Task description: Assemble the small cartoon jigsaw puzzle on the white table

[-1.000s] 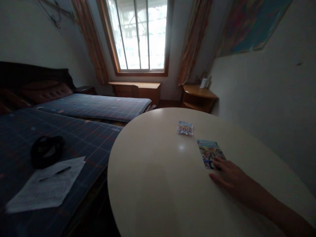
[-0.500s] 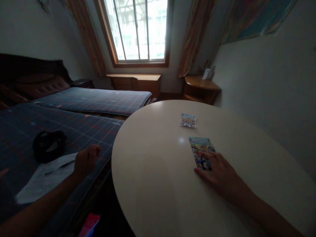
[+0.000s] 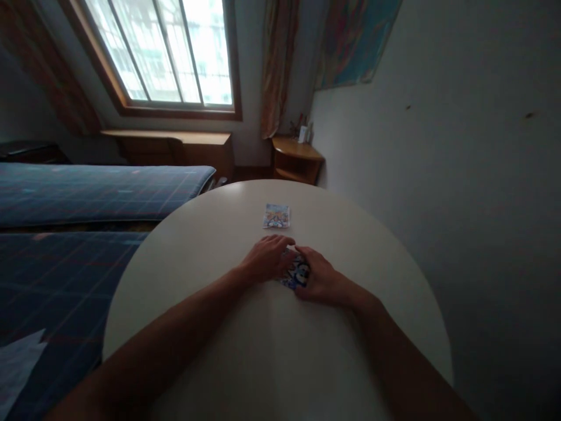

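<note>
Head view: 2 hands – left hand [image 3: 269, 258] and right hand [image 3: 323, 278], fingers partly bent – cover the sides of an illustrated card [image 3: 298, 272] just below frame centre, on a round table [image 3: 372, 248]; grip unclear. At centre lies an illustrated packet [image 3: 276, 216].

Round white table [image 3: 363, 245]: small illustrated packet [image 3: 276, 216]; nearer, a colourful printed card [image 3: 297, 273] (partly covered).
Plaid mattress [image 3: 65, 286]: loose paper sheets [image 3: 20, 365].

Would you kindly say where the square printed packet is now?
In the head view, the square printed packet lies mid-picture on the round table, toward its far edge, beyond the left hand.
</note>
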{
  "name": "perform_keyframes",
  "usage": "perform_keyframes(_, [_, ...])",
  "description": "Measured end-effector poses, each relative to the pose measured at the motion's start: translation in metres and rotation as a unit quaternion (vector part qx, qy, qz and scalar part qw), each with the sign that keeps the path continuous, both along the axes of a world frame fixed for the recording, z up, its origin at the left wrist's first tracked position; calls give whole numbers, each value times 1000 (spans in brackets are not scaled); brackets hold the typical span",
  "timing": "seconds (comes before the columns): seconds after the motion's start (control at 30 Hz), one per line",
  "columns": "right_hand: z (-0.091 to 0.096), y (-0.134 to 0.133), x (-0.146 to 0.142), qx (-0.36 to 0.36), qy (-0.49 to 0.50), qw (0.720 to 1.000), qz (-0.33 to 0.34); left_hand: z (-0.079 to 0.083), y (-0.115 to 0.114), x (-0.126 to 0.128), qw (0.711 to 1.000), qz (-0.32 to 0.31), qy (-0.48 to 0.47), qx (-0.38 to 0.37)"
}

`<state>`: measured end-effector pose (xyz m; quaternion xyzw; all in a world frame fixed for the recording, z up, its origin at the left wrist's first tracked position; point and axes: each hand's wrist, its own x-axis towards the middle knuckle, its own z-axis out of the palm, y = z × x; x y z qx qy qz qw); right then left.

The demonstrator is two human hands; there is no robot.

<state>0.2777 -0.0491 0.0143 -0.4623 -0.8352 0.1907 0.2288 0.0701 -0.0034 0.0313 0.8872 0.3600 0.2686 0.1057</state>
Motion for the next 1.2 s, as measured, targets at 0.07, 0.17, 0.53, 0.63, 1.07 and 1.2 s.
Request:
perform_keyframes(0.07, [-5,-2,11,-1,-3,1000,-21,-7,-2,-7,999,-12,30,-18])
perform_keyframes(0.17, [-7,-4,21,-14,-12,999,-31,-9,-6,-19,998,-38,53,-13])
perform_keyframes(0.53, [-7,-2,19,-6,-27,999,-38,-13,-3,-23,990,-37,75,-115])
perform_keyframes(0.63, [-3,-2,16,-10,-35,999,-31,-13,-2,-24,990,-36,66,-122])
perform_keyframes(1.07, [-3,6,9,-1,-14,1000,-5,-11,-8,-31,994,-67,29,-86])
perform_keyframes(1.2, [-3,6,6,-4,-7,1000,-16,-7,-9,-32,995,-75,43,-44])
